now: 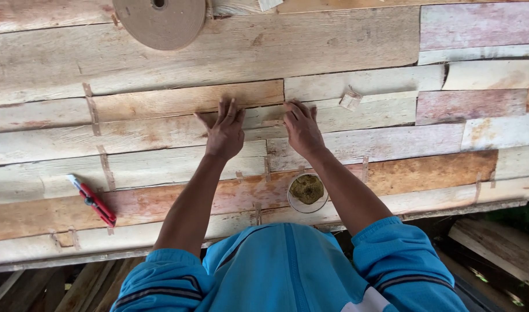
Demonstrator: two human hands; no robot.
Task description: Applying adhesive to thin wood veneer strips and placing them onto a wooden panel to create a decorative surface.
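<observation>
Both my hands lie flat on a large sheet of thin wood veneer strips (pixel 160 63) joined side by side. My left hand (pixel 224 132) presses down with fingers spread, just left of a vertical seam between two strips. My right hand (pixel 302 127) rests palm down to the right of that seam, its fingertips on the joint. Neither hand holds anything. Short pieces of brown paper tape (pixel 106 167) bridge several joints across the sheet. My sleeves are blue.
A roll of brown paper tape (pixel 160 20) lies at the top left. A red utility knife (pixel 94 201) sits at the left. A small white bowl of greenish paste (pixel 306 192) stands under my right forearm. A loose tape scrap (pixel 350 99) lies to the right. Wood planks lie below the sheet's near edge.
</observation>
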